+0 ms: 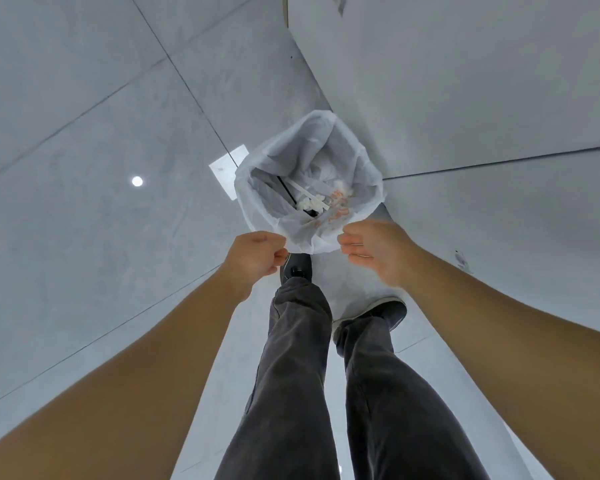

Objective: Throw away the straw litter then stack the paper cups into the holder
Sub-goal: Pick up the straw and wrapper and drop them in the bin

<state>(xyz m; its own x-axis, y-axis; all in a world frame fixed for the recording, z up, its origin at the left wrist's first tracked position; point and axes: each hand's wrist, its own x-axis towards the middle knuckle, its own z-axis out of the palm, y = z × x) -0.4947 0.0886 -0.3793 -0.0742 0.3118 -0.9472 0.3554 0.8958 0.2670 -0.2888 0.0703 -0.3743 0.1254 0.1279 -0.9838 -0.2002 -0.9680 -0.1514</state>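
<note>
Floor [84, 98]: pale grey tile, wide and bare to the left; a wall [465, 81] closes the right side.

Legs [291, 375]: dark trousers and dark shoes, standing at the near side of the bin.

Bin [361, 161]: lined with a white bag, mouth open upward, set against the wall corner. Its near rim lies just ahead of both hands.

Left hand [255, 254]: loosely clenched at the near-left rim; whether it pinches anything cannot be told.

Right hand [378, 252]: open, palm turned inward, fingers released, empty, just beside the near-right rim.

Straw litter [312, 199]: white wrappers and strips lying at the bottom of the bag among other refuse.

Progress, judged: disposal looks done or nearly so. Cups and holder are not in view; stacking remains entirely.
</note>
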